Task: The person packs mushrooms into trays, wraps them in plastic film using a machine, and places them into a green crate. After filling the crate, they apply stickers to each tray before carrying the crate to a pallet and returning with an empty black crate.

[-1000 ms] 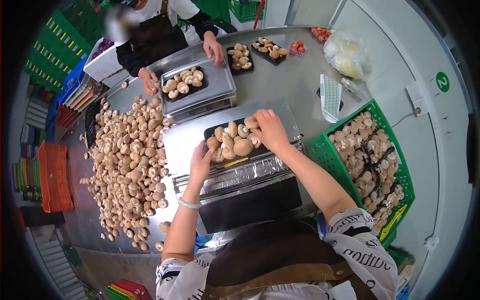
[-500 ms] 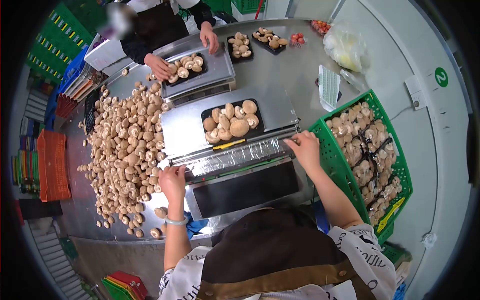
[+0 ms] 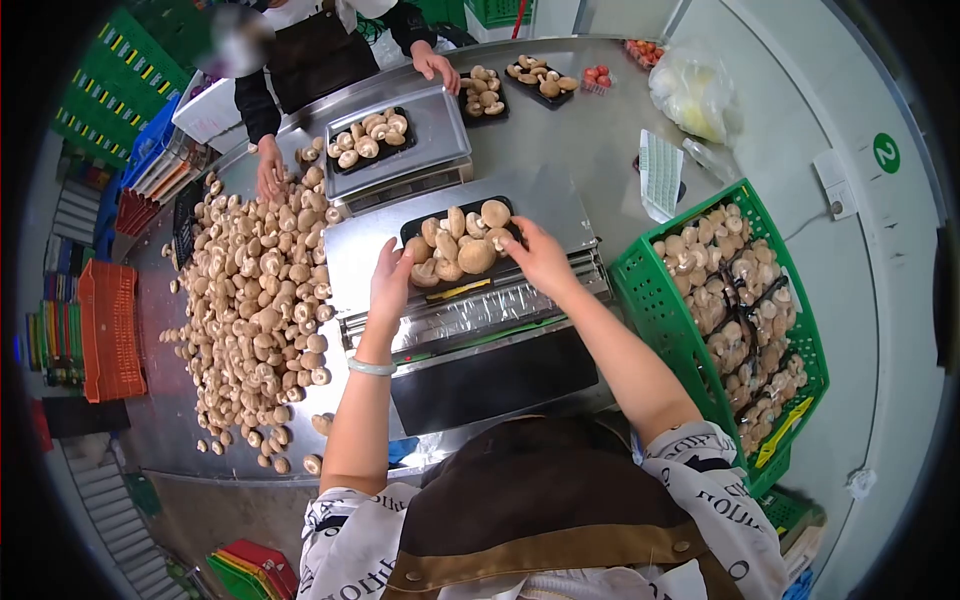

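Observation:
A black tray heaped with shiitake mushrooms sits on the metal top of a wrapping machine. My left hand grips the tray's left edge, its thumb toward the mushrooms. At the right edge my right hand holds the tray, fingers over its rim. Just in front of the tray lies a yellow-handled cutter. Clear cling film stretches across the machine below it, above a black plate.
A big pile of loose mushrooms spreads at left. A green crate of wrapped packs stands at right. Across the table, a co-worker's hand touches the pile, near a scale bearing another tray. An orange crate is far left.
Both my hands have left the film's edge and moved up to the sides of the mushroom tray. The co-worker's hands have moved off the tray on the scale, one to the pile.

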### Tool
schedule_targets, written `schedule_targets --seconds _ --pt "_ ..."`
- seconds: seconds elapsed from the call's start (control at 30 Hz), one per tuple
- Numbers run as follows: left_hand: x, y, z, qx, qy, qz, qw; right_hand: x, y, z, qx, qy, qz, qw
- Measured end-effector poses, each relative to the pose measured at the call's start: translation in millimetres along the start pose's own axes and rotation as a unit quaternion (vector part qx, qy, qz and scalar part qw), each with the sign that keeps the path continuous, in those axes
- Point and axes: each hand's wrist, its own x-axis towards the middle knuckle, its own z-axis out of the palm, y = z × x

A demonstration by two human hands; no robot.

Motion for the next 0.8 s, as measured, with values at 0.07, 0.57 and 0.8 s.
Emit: schedule_targets --seconds 0.07,0.57,0.8 --pt "-7 3 -4 0.024 0.015 0.003 1.000 -4 -3 8 0.026 0.009 0.006 1.000" --pt "-82 -62 -39 0.421 0.219 0.137 0.869 -72 36 -25 -0.242 0.028 -0.041 0.969" --pt "-74 0 -94 -0.250 -0.147 -0.098 0.952 -61 20 -85 0.279 -0.180 0.101 0.938"
